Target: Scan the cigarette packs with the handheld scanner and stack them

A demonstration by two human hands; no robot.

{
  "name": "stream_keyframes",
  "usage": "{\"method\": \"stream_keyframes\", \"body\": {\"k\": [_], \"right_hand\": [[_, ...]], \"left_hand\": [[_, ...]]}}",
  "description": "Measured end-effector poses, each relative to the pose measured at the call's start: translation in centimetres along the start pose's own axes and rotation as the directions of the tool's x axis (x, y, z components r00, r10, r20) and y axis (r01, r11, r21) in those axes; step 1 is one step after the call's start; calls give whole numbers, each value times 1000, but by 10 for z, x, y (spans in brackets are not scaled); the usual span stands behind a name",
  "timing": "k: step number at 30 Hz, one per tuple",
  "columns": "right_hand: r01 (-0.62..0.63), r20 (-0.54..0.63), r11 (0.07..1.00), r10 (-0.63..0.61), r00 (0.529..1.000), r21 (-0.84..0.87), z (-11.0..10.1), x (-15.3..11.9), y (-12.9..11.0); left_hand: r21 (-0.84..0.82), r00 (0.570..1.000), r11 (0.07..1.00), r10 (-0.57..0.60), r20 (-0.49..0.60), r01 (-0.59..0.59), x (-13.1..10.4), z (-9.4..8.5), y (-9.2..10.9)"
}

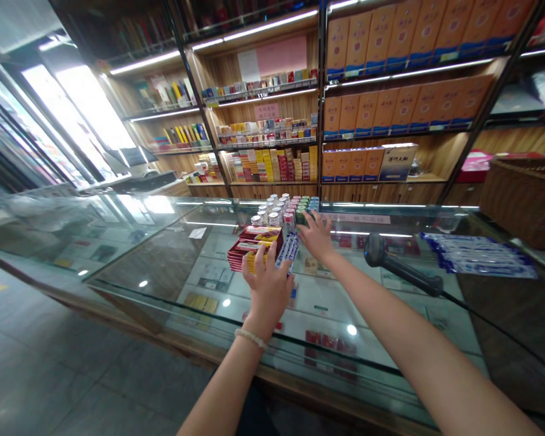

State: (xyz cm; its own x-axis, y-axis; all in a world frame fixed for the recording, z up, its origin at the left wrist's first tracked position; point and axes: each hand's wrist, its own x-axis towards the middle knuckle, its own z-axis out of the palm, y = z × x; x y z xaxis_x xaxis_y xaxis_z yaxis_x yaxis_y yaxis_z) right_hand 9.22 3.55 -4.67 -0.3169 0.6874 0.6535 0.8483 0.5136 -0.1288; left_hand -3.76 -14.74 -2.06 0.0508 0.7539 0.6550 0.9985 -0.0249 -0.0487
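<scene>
My left hand (269,284) has its fingers spread at the near side of a stack of red and yellow packets (243,253) on the glass counter. Its fingertips reach the yellow packets, and it grips nothing that I can see. Blue-and-white sticks (289,249) lie just right of the stack. My right hand (315,235) is stretched out with fingers apart beside the rows of small green and pink boxes (289,217); its fingertips are close to or touching the nearest ones. Clear-lidded small jars (269,211) stand in rows left of these boxes.
A black handheld scanner (402,264) with a cable lies on the glass counter (163,275) to the right. Farther right are blue-and-white packets (479,255) and a wicker basket (527,200). Behind stand shelves with orange boxes (372,112) and small packs (272,165).
</scene>
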Motion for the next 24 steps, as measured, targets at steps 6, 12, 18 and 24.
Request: {"method": "stream_keyframes", "body": {"k": [6,12,18,24], "right_hand": [[-3,-2,1000,3,1000,8,-14,-13,-5],[61,41,998,-62,997,26,-34,-29,-6],[126,128,991,-130,983,40,-43,-35,-6],[155,182,987,-160,970,43,-40,-34,-7]], "left_hand": [[-27,1000,1000,16,-9,-16,0,4,-1],[-28,1000,999,19,-9,-19,0,3,1],[-44,1000,999,24,-9,-24,0,1,1],[-37,999,999,29,-35,-30,-2,5,1]]}}
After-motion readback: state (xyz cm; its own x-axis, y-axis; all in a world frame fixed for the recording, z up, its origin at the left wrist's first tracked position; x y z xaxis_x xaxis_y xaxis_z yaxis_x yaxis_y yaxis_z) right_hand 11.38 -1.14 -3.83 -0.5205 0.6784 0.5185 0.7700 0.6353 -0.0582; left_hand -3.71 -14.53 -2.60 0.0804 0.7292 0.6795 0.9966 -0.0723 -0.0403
